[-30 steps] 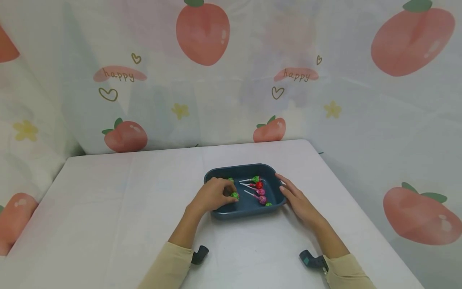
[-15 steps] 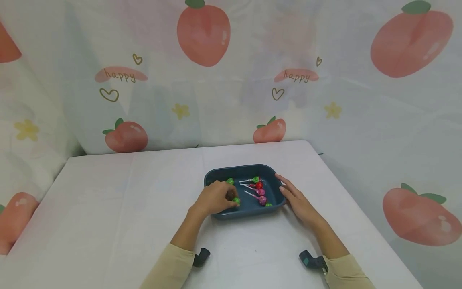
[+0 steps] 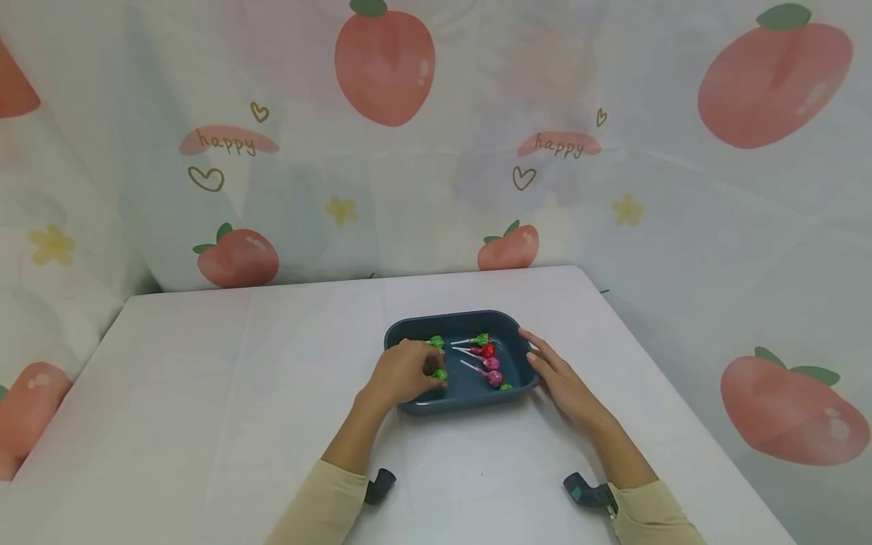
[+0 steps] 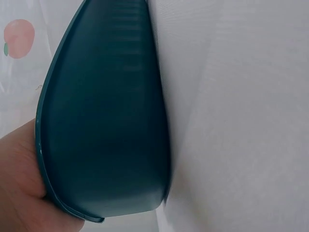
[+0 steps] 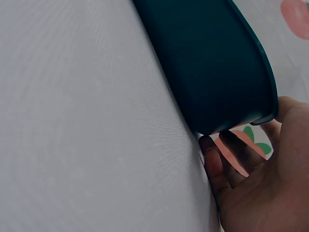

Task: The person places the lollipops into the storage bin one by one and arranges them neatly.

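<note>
A dark blue tray [image 3: 470,403] stands on the white table with several wrapped lollipops inside. My left hand [image 3: 405,373] reaches over the tray's left end and pinches a green-wrapped lollipop [image 3: 440,375]; its stick is hidden. Beyond those fingers lies another green lollipop [image 3: 437,342]. Toward the right side, a green lollipop [image 3: 482,338], a red lollipop [image 3: 488,350] and pink lollipops [image 3: 493,378] lie with sticks pointing left. My right hand [image 3: 565,382] holds the tray's right end. In the right wrist view, its thumb is at the rim and its fingers touch the outer wall.
White cloth covers the table [image 3: 204,409] around the tray. A peach-printed curtain [image 3: 436,182] hangs behind and at both sides. Dark wrist devices show by each sleeve, the left device [image 3: 380,486] and the right device [image 3: 584,490].
My left hand has shifted slightly toward me inside the tray with the green lollipop, then a little left. More of the green lollipop behind it shows now. My right hand stays on the tray's end.
</note>
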Demonstrator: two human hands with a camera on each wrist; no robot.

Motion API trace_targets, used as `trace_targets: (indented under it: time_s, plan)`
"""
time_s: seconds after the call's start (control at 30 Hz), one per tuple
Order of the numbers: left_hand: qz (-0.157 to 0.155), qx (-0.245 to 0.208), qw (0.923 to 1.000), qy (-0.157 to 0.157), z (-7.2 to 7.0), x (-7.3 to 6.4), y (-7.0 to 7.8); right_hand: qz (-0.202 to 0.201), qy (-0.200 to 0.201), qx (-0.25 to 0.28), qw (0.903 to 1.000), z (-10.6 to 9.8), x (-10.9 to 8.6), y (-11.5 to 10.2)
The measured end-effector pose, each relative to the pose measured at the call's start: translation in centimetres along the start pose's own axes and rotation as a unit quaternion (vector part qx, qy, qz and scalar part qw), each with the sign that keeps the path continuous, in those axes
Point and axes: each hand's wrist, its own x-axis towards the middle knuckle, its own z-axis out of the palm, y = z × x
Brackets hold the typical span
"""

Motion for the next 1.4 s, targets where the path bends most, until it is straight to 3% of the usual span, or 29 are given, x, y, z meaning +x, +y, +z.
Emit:
trace_targets:
  time_s: [0.4, 0.93, 1.17, 1.4]
  plan:
    - [-0.008, 0.022, 0.9996, 0.014, -0.11, -0.16, -0.27, 0.004, -0.001, 0.007, 1.0000, 0.06, 0.04, -0.30]
    - [-0.019, 0.042, 0.9989, 0.007, 0.18, 0.00, -0.13, 0.007, -0.001, 0.011, 0.9999, 0.10, -0.24, -0.59]
    - [-0.022, 0.040, 0.9990, 0.005, -0.02, -0.19, 0.04, 0.007, -0.001, 0.010, 0.9999, 0.05, -0.13, -0.25]
    - [-0.018, 0.009, 0.9998, -0.003, -0.15, -0.10, -0.23, 0.005, -0.001, 0.006, 1.0000, 0.03, -0.09, -0.16]
